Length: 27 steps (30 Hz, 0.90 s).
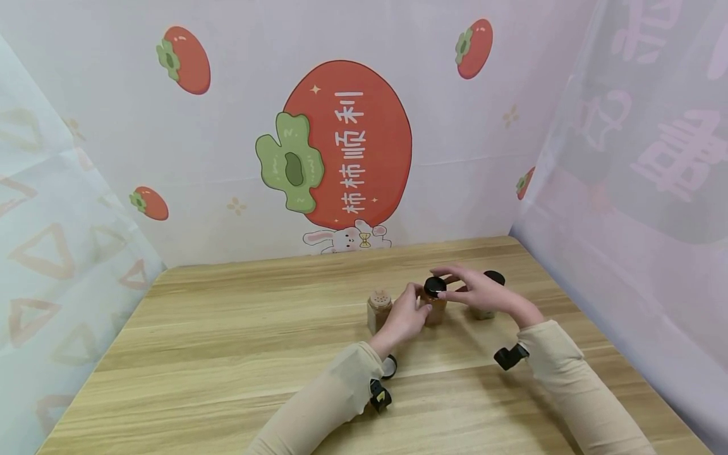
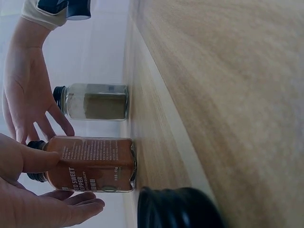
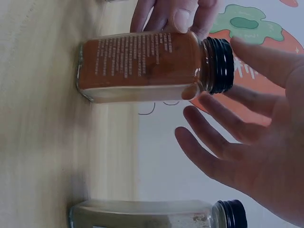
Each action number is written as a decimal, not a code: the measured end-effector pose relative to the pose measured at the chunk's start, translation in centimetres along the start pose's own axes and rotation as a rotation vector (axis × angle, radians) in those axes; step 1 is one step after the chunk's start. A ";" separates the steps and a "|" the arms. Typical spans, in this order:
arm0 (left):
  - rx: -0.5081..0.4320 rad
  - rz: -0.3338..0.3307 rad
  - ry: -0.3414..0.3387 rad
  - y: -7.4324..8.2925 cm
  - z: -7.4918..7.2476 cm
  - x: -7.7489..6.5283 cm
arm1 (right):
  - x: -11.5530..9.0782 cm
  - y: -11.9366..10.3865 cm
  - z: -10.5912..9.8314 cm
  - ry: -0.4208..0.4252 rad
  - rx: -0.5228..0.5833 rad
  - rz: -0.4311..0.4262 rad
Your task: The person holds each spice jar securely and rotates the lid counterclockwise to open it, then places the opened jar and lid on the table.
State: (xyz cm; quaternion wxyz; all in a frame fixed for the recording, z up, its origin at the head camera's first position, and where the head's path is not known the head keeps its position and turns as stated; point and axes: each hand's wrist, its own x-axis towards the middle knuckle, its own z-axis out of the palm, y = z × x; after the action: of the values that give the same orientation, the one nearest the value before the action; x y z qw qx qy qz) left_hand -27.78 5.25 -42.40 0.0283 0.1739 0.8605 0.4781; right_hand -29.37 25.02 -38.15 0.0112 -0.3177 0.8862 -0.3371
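A glass spice jar of red-brown powder (image 2: 95,164), labelled sweet pepper, stands upright on the table. My left hand (image 1: 406,316) holds it from the left, thumb on one face and fingers on another. At its top is a black ribbed cap (image 3: 219,65). My right hand (image 1: 478,292) has thumb and index finger at opposite sides of this cap, with the other fingers spread. Left of it, beside the left hand, stands an uncapped jar with a perforated shaker top (image 1: 380,300). Near the left wrist a loose black cap (image 1: 389,366) lies with its pale inside showing.
To the right, partly behind my right hand, stands a capped jar of greenish powder (image 2: 102,102). The wooden table (image 1: 227,341) reaches back to a printed curtain (image 1: 227,126), and more curtains hang at both sides.
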 end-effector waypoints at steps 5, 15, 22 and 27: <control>-0.002 0.005 -0.002 0.0 0.0 -0.1 | -0.1 -0.3 0.6 0.093 0.014 0.077; -0.003 0.001 -0.003 0.0 -0.1 0.0 | 0.2 -1.0 1.7 0.191 -0.067 0.143; 0.012 -0.003 -0.005 -0.1 -0.1 -0.1 | 0.4 -1.2 2.0 0.206 -0.081 0.161; 0.009 -0.002 -0.004 0.0 -0.1 -0.1 | 0.4 -1.4 1.9 0.217 -0.092 0.152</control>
State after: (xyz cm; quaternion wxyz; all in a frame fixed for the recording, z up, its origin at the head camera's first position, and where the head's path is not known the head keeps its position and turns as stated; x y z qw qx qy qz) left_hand -27.68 5.13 -42.37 0.0299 0.1740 0.8628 0.4737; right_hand -28.52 22.87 -38.71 -0.0739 -0.2115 0.9182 -0.3267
